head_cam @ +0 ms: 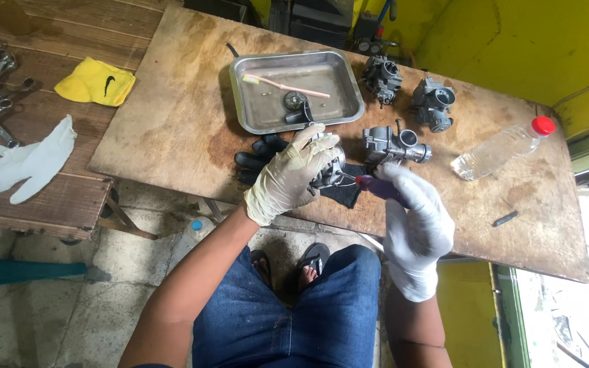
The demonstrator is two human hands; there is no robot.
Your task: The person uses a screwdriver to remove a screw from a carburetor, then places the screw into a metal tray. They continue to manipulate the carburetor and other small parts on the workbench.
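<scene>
left hand (290, 175) grips grey metal carburetor (328, 169), mostly hidden | right hand (414, 217) clenches purple-handled screwdriver (375, 185), tip obscured at the carburetor

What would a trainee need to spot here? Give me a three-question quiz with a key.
1. True or false: the left hand grips a carburetor.
2. What lies in the metal tray? A) toothbrush B) hammer C) bottle
3. What colour is the cap of the plastic bottle?

Key: 1 true. 2 A, the toothbrush. 3 red. The right hand holds a purple-handled screwdriver.
</scene>
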